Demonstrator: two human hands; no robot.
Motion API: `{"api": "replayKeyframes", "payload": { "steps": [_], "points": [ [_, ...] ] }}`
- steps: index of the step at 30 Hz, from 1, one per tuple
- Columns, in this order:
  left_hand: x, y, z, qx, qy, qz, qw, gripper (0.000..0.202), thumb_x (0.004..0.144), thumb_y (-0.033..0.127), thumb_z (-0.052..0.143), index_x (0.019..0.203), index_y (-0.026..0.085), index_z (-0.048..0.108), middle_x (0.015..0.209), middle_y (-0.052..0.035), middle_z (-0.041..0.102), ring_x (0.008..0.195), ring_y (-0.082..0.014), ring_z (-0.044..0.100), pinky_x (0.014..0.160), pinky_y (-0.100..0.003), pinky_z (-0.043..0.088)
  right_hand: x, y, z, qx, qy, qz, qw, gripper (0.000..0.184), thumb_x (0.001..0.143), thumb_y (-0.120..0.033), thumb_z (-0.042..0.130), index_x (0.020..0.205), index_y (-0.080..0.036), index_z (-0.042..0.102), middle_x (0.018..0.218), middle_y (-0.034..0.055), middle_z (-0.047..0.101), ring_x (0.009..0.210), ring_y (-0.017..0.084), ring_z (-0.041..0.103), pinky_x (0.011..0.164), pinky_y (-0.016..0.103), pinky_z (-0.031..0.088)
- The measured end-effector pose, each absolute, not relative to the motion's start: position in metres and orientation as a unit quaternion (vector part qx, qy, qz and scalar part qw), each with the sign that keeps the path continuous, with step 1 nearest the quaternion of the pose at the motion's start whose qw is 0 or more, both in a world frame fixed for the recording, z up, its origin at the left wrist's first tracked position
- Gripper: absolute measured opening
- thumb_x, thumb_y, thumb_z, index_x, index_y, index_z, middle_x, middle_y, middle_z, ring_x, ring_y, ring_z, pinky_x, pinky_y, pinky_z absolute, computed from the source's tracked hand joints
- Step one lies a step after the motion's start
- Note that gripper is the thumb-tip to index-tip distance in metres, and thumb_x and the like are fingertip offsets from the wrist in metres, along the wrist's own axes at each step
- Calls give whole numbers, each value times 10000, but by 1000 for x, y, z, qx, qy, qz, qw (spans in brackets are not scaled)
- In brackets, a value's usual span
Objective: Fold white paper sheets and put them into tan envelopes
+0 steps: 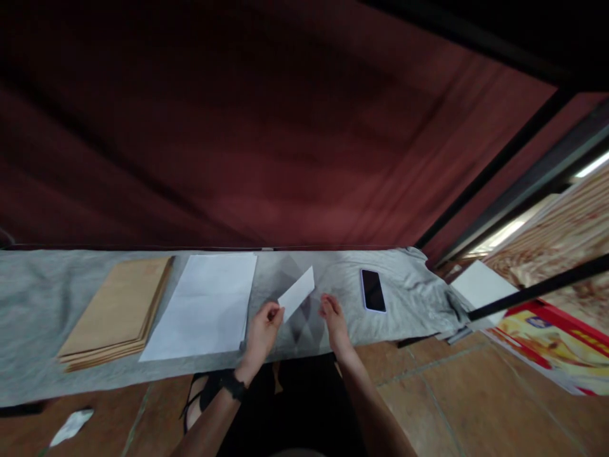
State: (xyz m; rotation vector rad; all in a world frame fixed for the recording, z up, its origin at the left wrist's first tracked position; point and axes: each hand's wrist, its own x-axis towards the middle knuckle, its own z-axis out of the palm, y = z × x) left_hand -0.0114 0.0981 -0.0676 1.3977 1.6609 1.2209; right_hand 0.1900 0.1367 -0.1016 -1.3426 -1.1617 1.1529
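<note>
My left hand [264,330] pinches the near end of a folded white paper strip [297,293], lifted a little above the grey cloth [42,298] that covers the table. My right hand [333,317] hovers just right of the strip with its fingers loosely apart and nothing in them. A black band sits on my left wrist. Left of my hands lies a stack of white paper sheets [207,304]. Further left is a pile of brown envelopes [118,311].
A dark phone [373,290] lies face up on the cloth to the right. Beyond the table's right end are a white sheet [483,285] and a red-and-yellow printed board [552,343]. A crumpled white scrap [71,426] lies on the tiled floor. A dark red curtain hangs behind.
</note>
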Motion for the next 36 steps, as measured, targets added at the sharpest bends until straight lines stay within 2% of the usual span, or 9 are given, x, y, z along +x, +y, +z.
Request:
{"api": "replayKeyframes", "payload": {
  "steps": [4, 9, 11, 13, 15, 17, 25, 31, 36],
  "points": [
    [-6, 90, -56, 642, 612, 396, 238, 224, 951, 364, 484, 855, 221, 627, 849, -27, 675, 789, -167, 636, 728, -271, 475, 180, 125, -81, -501, -329, 596, 534, 574, 814, -686, 548, 1111, -205, 642, 1135, 132, 702, 962, 268, 694, 814, 413, 586],
    [-4, 77, -49, 779, 540, 295, 122, 203, 974, 199, 450, 987, 220, 651, 1046, -65, 681, 963, -197, 644, 860, -322, 491, 181, 117, -59, -460, -290, 678, 496, 667, 790, -799, 483, 1066, -209, 627, 1059, 115, 730, 921, 268, 714, 762, 405, 590],
    [-4, 73, -49, 812, 520, 254, 78, 212, 943, 128, 479, 1030, 221, 649, 1102, -64, 674, 1012, -210, 638, 895, -347, 490, 182, 115, -59, -465, -284, 672, 501, 575, 730, -697, 648, 1048, -219, 621, 1024, 93, 740, 863, 254, 719, 723, 381, 586],
    [-4, 70, -51, 830, 512, 215, 52, 236, 917, 84, 504, 1047, 219, 646, 1107, -62, 672, 1022, -219, 636, 904, -362, 489, 183, 115, -65, -485, -268, 654, 515, 498, 626, -518, 795, 984, -220, 618, 936, 60, 746, 772, 226, 711, 692, 354, 580],
    [-4, 67, -54, 839, 510, 187, 40, 249, 906, 64, 515, 1061, 212, 643, 1112, -64, 671, 1028, -227, 633, 912, -372, 486, 183, 115, -72, -503, -250, 639, 526, 444, 566, -402, 827, 908, -217, 612, 838, 29, 736, 701, 200, 693, 671, 334, 575],
    [-4, 65, -58, 843, 507, 173, 41, 261, 906, 59, 518, 1086, 204, 638, 1134, -72, 669, 1042, -232, 629, 920, -379, 482, 182, 115, -79, -517, -239, 630, 529, 395, 557, -375, 815, 850, -211, 608, 765, 18, 720, 654, 190, 680, 638, 325, 567],
    [-5, 65, -66, 852, 495, 166, 36, 273, 928, 75, 488, 1114, 208, 636, 1147, -77, 670, 1088, -231, 610, 973, -398, 453, 179, 127, -87, -543, -247, 608, 524, 406, 525, -412, 824, 799, -201, 613, 668, 11, 696, 566, 190, 657, 515, 292, 521],
    [-13, 75, -73, 840, 513, 173, 32, 253, 905, 52, 507, 1054, 193, 655, 1144, -87, 668, 1078, -241, 611, 956, -402, 470, 182, 128, -89, -547, -258, 619, 501, 363, 571, -399, 806, 816, -204, 621, 673, 0, 679, 557, 173, 655, 553, 309, 558],
    [-29, 83, -82, 833, 526, 170, 33, 305, 873, 18, 516, 1082, 178, 669, 1191, -116, 661, 1120, -260, 602, 975, -410, 479, 185, 115, -91, -550, -288, 660, 424, 337, 605, -447, 789, 750, -179, 644, 698, 69, 720, 575, 194, 676, 556, 324, 566]
  ]
}}
